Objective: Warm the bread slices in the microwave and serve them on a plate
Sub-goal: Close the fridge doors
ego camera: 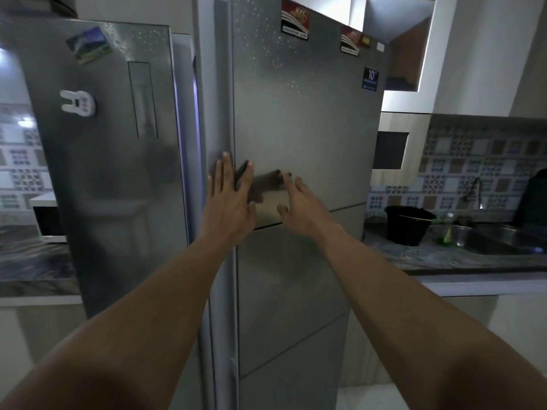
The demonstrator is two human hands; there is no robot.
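A tall steel fridge (296,119) fills the middle of the head view. Its left door (112,173) stands slightly ajar, with a strip of bluish light along its right edge. My left hand (229,196) lies flat with fingers spread on the left edge of the right door. My right hand (302,205) is open against the same door, just above the seam to the lower drawer. Neither hand holds anything. A built-in microwave (390,150) sits in the wall unit right of the fridge. No bread or plate is in view.
The counter (444,258) on the right carries a black bucket (410,224), a green bottle (447,229) and a steel sink (509,241) with a tap. Another counter (32,267) with a white appliance lies left of the fridge. Magnets and stickers dot the doors.
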